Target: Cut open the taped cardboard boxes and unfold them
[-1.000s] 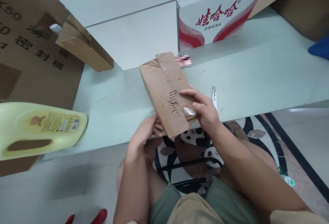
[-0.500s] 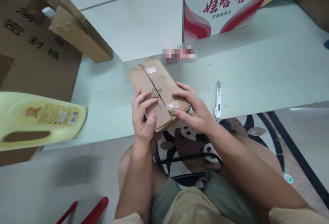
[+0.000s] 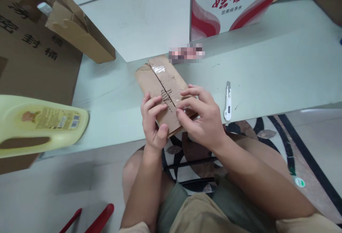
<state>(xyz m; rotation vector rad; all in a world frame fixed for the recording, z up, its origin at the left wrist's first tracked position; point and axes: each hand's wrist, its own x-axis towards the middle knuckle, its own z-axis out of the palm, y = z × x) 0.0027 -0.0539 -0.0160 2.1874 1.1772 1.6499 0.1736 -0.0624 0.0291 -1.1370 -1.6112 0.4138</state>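
Observation:
A small cardboard box [image 3: 155, 79] with a slit along its middle seam and bits of clear tape at both ends lies tilted at the table's front edge. My left hand [image 3: 155, 119] grips its near left side, thumb on the near edge and fingers over the top. At the near right end, my right hand [image 3: 203, 115] pinches thumb and index finger together on the taped part of the seam, its other fingers resting on the box. The tape under those fingertips is mostly hidden. To the right, a white box cutter [image 3: 227, 101] lies on the table with a little blade showing.
On the pale green table [image 3: 280, 65] stand a yellow jug [image 3: 53, 126] at left, a narrow open carton [image 3: 80, 30], a large brown carton [image 3: 40, 58], a white box [image 3: 144, 19] and a red-and-white carton [image 3: 227, 8]. A blurred-out item [image 3: 186, 53] lies behind the small box.
My right hand has shifted from holding the box's right edge to pinching at the near end of the seam. My left hand keeps its grip, and the view has moved slightly.

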